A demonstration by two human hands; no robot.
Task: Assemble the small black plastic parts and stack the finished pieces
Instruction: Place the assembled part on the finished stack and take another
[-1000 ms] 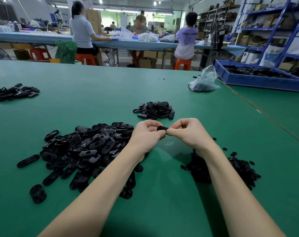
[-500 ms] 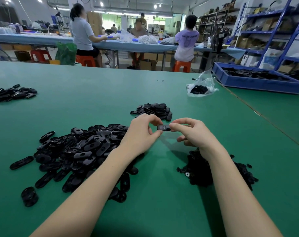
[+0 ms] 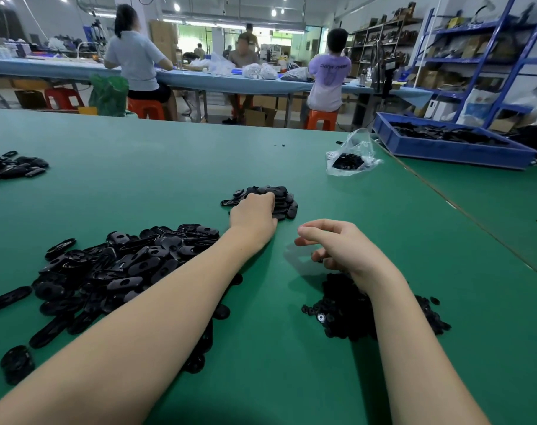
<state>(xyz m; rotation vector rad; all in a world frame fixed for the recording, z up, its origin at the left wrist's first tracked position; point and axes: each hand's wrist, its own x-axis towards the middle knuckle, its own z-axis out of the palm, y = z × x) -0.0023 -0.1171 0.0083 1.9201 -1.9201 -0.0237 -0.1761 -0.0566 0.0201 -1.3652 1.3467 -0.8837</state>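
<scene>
The left hand [image 3: 255, 216] rests on the finished stack [image 3: 273, 202] at the desk's [image 3: 169, 185] middle — whether it grips a piece, I cannot tell. The right hand [image 3: 337, 245] hangs loosely curled, apparently empty. Loose oval parts [image 3: 132, 265] look light, stiff, slick — best pinched by the edges.

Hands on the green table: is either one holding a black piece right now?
The right hand hangs loosely curled, holding nothing visible. The left hand rests on the small stack; whether it grips a piece cannot be told.
</scene>
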